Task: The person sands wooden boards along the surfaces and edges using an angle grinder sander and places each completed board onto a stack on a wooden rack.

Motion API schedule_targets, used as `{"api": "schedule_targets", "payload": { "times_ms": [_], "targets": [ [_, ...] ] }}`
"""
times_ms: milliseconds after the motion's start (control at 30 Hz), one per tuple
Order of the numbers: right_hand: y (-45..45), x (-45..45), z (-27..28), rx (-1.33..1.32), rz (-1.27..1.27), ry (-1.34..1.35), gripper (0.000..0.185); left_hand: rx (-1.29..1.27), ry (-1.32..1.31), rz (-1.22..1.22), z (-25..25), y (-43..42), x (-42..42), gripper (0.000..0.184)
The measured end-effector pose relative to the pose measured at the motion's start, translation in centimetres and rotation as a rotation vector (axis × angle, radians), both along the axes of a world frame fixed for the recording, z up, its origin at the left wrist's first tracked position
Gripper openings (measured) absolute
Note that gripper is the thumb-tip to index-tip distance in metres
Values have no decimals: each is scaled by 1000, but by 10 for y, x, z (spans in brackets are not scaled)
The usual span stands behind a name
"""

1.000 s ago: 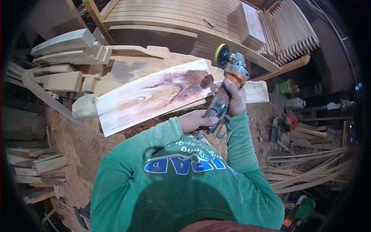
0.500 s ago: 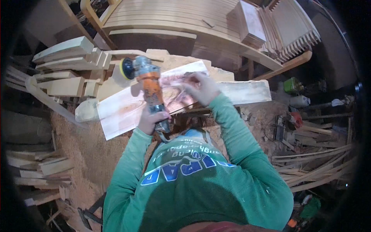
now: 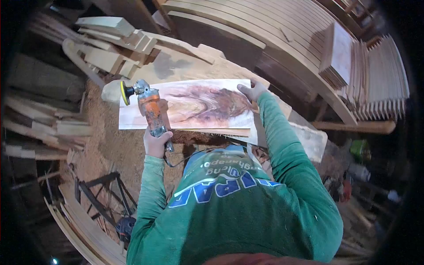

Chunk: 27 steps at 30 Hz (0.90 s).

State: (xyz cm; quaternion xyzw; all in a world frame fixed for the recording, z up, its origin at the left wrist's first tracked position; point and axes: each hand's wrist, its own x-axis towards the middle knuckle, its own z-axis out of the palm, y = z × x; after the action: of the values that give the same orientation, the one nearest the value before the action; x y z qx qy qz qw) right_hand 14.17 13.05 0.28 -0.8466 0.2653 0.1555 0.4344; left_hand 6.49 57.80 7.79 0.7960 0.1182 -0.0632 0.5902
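My left hand (image 3: 155, 143) is wrapped round the lower body of an orange and grey angle grinder (image 3: 153, 111), fitted with a round yellow-edged pad (image 3: 125, 92). The tool's head points up and left, over the left part of a pale wooden board (image 3: 176, 115) with swirling brown and reddish grain. The pad stands on its edge, facing left. At the board's upper right corner, my right hand (image 3: 253, 91) grips the end, thumb on the top face; its other fingers are mostly hidden. A strip of another pale board (image 3: 240, 132) shows beneath the front edge.
Cut wood blocks (image 3: 106, 27) are stacked at the upper left of the dusty bench (image 3: 194, 59). A slatted wooden piece (image 3: 265, 22) lies beyond, with stacked thin boards (image 3: 338, 48) on its right. A black metal frame (image 3: 104, 185) stands on the sawdust-covered floor at lower left.
The grained board has turned to lie nearly level across my view. My right hand has moved from over its surface to its right end. The grinder has shifted left and down.
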Motion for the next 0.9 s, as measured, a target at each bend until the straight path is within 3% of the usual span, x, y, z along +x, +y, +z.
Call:
{"api": "schedule_targets", "payload": {
  "times_ms": [67, 167, 200, 267, 300, 333, 367, 433, 467, 500, 567, 633, 733, 833, 900],
  "targets": [
    [3, 17, 1, 39, -64, 30, 69, 0, 30, 68, 5, -10, -14, 45],
    [-9, 23, 2, 200, -45, 80, 83, 76, 76, 163, 21, -21, -30, 43],
    [-13, 24, -38, 192, -118, -34, 83, 89, 57, 171, 28, -24, -32, 43],
    [-17, 7, -14, 213, -228, -103, 82, 112, 98, 207, 35, -24, -35, 44],
    [-41, 5, -39, 194, -233, -63, 83, 124, 114, 223, 39, -23, -35, 45],
    [-76, -4, -75, 332, -203, -59, 75, 154, 99, 221, 38, -20, -36, 46],
    [-83, -27, -66, 345, -376, -108, 62, 179, 80, 215, 32, -14, -35, 47],
    [-114, -76, -58, 361, -480, -198, 35, 263, 40, 206, 27, -6, -29, 50],
    [-144, -111, -80, 450, -522, -209, 52, 325, 26, 205, 27, -4, -24, 52],
    [-155, -145, -54, 99, -432, -94, 60, 389, 13, 201, 26, -1, -21, 54],
    [-158, -210, -24, -6, -487, -34, 71, 587, 39, 154, 17, 13, -10, 60],
    [-141, -274, -30, 268, -797, -161, 77, 727, 37, 76, 10, 28, 9, 62],
    [-106, -341, -33, 115, -1046, -212, 76, 845, 126, -9, 12, 39, 37, 64],
    [-67, -390, -21, -57, -939, -84, 77, 902, 125, -144, 8, 50, 60, 67],
    [-44, -413, -24, -69, -1031, -31, 80, 944, 116, -216, 8, 56, 75, 69]
  ]
}}
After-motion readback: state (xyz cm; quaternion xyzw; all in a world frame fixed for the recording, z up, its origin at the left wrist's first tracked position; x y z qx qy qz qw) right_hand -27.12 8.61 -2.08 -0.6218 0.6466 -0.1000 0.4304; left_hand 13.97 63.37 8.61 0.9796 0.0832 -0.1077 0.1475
